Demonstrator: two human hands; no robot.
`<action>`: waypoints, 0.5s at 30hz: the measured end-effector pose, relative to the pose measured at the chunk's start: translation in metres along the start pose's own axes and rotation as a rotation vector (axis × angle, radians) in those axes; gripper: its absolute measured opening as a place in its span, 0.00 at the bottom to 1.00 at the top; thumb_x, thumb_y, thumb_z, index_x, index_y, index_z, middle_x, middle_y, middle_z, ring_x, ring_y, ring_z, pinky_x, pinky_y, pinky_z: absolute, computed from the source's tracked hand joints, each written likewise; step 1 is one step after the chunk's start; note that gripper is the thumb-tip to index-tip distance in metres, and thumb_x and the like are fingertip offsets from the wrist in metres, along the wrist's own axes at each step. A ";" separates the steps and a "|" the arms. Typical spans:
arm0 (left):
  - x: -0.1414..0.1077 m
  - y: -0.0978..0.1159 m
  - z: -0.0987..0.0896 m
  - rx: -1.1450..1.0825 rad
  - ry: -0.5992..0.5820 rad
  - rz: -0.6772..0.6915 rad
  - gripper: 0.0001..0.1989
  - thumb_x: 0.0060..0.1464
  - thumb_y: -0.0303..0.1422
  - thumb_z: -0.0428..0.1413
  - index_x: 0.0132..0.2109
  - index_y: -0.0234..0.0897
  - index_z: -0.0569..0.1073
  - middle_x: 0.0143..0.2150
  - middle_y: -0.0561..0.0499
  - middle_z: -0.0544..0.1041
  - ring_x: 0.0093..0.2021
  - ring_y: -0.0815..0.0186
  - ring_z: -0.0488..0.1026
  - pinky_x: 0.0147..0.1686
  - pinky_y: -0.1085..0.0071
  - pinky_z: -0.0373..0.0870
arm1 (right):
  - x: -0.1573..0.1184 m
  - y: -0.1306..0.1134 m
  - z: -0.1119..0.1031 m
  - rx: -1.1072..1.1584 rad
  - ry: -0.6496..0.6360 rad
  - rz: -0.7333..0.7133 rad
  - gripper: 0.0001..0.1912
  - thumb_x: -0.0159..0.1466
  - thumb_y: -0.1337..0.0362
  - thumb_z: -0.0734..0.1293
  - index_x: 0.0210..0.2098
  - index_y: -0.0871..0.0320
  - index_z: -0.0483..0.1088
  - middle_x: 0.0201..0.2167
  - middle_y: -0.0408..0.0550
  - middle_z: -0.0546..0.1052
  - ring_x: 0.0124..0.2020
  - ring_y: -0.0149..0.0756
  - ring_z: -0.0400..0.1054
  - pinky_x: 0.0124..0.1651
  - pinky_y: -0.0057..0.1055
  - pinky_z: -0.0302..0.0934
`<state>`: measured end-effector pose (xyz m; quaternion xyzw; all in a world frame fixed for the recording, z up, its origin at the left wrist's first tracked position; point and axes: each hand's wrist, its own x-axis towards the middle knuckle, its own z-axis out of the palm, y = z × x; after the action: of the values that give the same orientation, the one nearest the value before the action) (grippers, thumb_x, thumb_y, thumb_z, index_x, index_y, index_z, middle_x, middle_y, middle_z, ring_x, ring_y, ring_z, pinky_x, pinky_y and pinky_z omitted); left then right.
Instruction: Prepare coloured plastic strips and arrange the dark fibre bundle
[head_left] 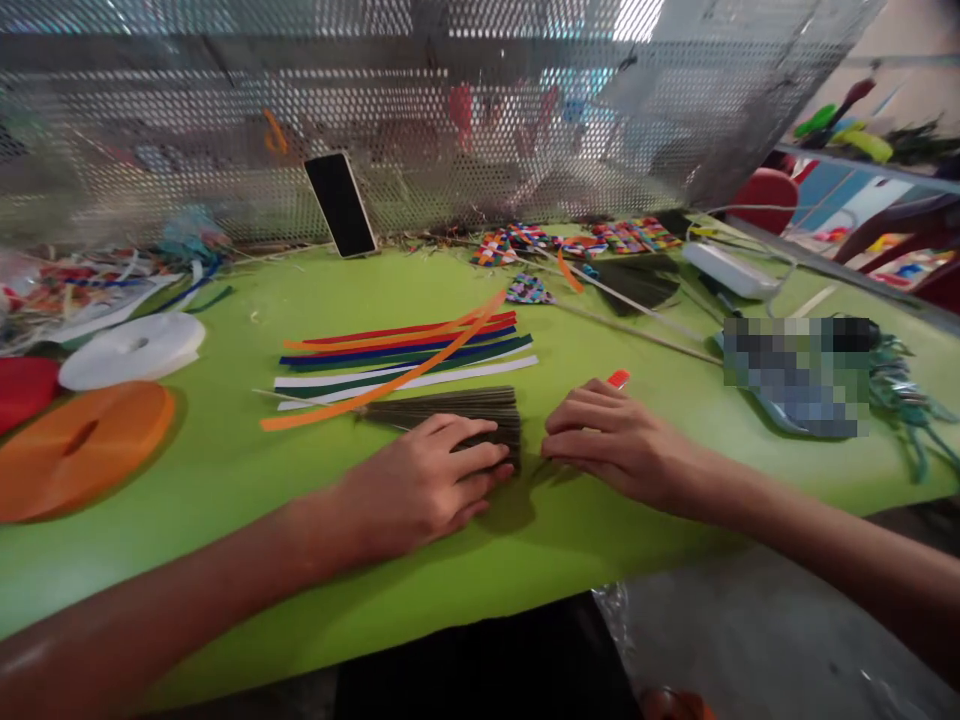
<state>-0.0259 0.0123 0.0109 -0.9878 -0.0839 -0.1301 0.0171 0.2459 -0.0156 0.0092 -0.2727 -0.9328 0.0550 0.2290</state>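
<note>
My left hand (pixel 442 475) lies over a dark, fan-shaped bundle of thin strips (pixel 420 408), its fingers stretched out and slightly apart on the wide end. The bundle narrows to a tied point on the left. Just right of that wide end, my right hand (pixel 600 435) is closed near the table surface. An orange-red tip (pixel 619 379) sticks out behind its knuckles; the rest of that object is hidden by the hand. Beyond the bundle lie several flat strips (pixel 405 360) in red, blue, green and white, with a long orange strip (pixel 435 370) slanting across them.
On the green table (pixel 262 560), an orange roll (pixel 120 450) and a white roll (pixel 169 340) lie at left. A phone (pixel 341 205) leans on the perforated metal panel (pixel 412 110). Woven colourful pieces (pixel 637 236), another dark fan (pixel 637 283) and a white power strip (pixel 727 270) are behind.
</note>
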 end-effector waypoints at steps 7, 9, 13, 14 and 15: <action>-0.001 0.001 0.001 -0.020 0.001 -0.004 0.15 0.63 0.33 0.52 0.53 0.32 0.74 0.54 0.43 0.76 0.62 0.51 0.65 0.56 0.53 0.68 | -0.002 0.005 0.012 0.002 -0.018 -0.010 0.12 0.70 0.71 0.56 0.44 0.59 0.71 0.34 0.50 0.77 0.36 0.37 0.64 0.41 0.37 0.55; -0.001 0.001 0.001 -0.014 0.003 -0.002 0.15 0.64 0.33 0.52 0.54 0.32 0.74 0.54 0.43 0.76 0.61 0.50 0.65 0.56 0.53 0.68 | -0.003 0.005 0.012 0.020 -0.017 -0.012 0.12 0.70 0.71 0.56 0.45 0.58 0.70 0.35 0.49 0.77 0.36 0.38 0.64 0.41 0.38 0.54; 0.000 0.002 0.001 -0.011 0.007 0.003 0.15 0.63 0.32 0.52 0.54 0.32 0.73 0.54 0.43 0.76 0.61 0.49 0.65 0.56 0.53 0.68 | -0.004 0.006 0.010 0.034 -0.029 -0.001 0.13 0.70 0.73 0.56 0.46 0.57 0.69 0.37 0.48 0.77 0.37 0.37 0.64 0.41 0.38 0.54; 0.000 0.002 0.001 -0.015 0.011 0.004 0.15 0.63 0.32 0.52 0.54 0.31 0.73 0.53 0.43 0.76 0.61 0.49 0.65 0.56 0.52 0.68 | -0.004 0.006 0.010 0.034 -0.035 0.003 0.13 0.69 0.73 0.56 0.46 0.57 0.69 0.37 0.48 0.77 0.37 0.37 0.64 0.42 0.38 0.54; 0.000 0.002 0.001 -0.021 0.014 0.004 0.15 0.63 0.32 0.53 0.54 0.31 0.73 0.53 0.42 0.76 0.62 0.49 0.65 0.55 0.52 0.69 | -0.004 0.005 0.009 0.036 -0.037 0.004 0.12 0.69 0.74 0.57 0.45 0.57 0.69 0.37 0.48 0.76 0.37 0.37 0.64 0.42 0.38 0.54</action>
<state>-0.0251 0.0106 0.0097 -0.9871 -0.0806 -0.1378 0.0077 0.2475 -0.0134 -0.0021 -0.2693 -0.9352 0.0774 0.2166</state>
